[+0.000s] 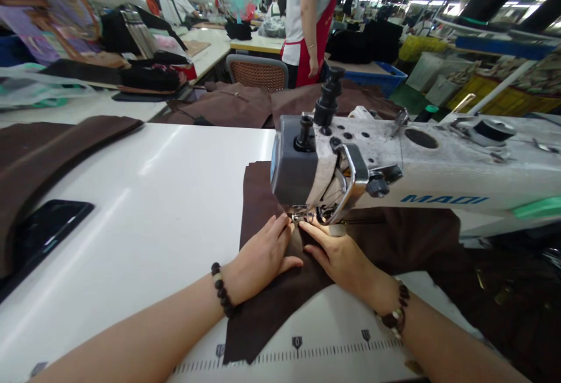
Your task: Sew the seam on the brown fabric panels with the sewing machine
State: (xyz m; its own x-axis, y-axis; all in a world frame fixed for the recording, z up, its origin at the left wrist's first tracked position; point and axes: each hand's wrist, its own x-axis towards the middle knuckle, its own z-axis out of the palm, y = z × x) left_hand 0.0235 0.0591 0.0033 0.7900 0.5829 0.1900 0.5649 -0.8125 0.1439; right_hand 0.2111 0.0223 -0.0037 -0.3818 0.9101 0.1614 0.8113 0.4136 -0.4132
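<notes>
While I watch, my left hand (263, 257) and right hand (339, 257) lie flat, fingers together, pressing the dark brown fabric piece (280, 295) near the white table's (144, 207) front edge, fingertips beside the white sewing machine's (394, 166) presser foot (300, 216), apparently steadying it. Behind, a blue crate's (381, 76) contents are unclear.

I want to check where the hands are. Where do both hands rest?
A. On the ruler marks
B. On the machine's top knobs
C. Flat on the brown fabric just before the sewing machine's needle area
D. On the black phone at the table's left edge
C: the left hand and right hand press flat on the brown fabric before the sewing machine.
</notes>
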